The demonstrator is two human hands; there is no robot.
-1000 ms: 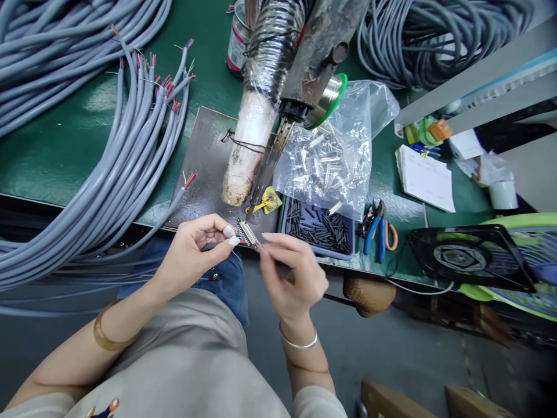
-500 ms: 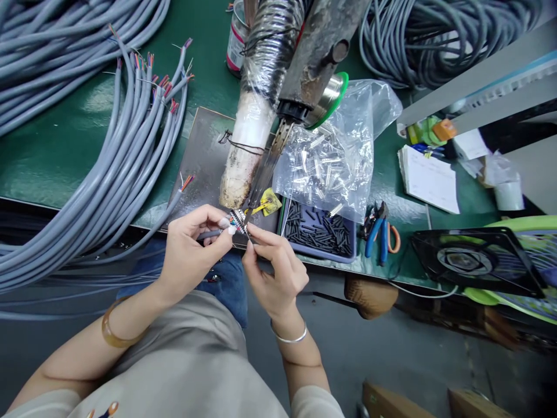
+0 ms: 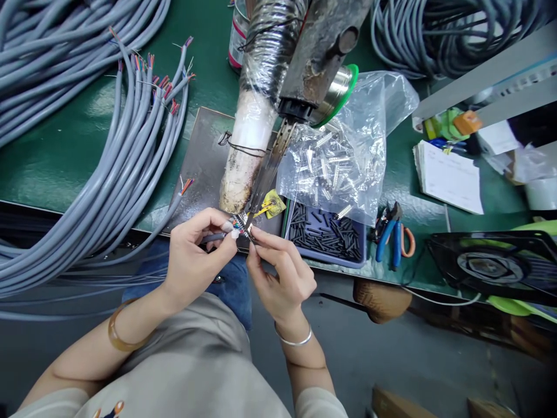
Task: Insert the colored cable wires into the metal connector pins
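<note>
My left hand (image 3: 195, 255) pinches the end of a grey cable (image 3: 212, 237) whose coloured wires run into a small metal connector (image 3: 243, 224). My right hand (image 3: 278, 270) pinches the same connector from the right with thumb and forefinger. Both hands hold it at the table's front edge, right under the metal tip of a fixed soldering tool (image 3: 272, 165). A wrapped hose (image 3: 250, 136) ends just above the connector. Both fists are closed around the part.
Bundles of grey cables (image 3: 108, 151) with stripped coloured ends lie at the left on the green table (image 3: 52, 151). A plastic bag of metal parts (image 3: 339, 157), a blue tray of black tubes (image 3: 326, 235), blue-handled pliers (image 3: 391, 238), a solder spool (image 3: 337, 90) and a fan (image 3: 496, 267) stand at the right.
Both hands have carried the connector up and left from in front of the tray to the tip of the soldering tool. My right hand has closed in nearer to my left.
</note>
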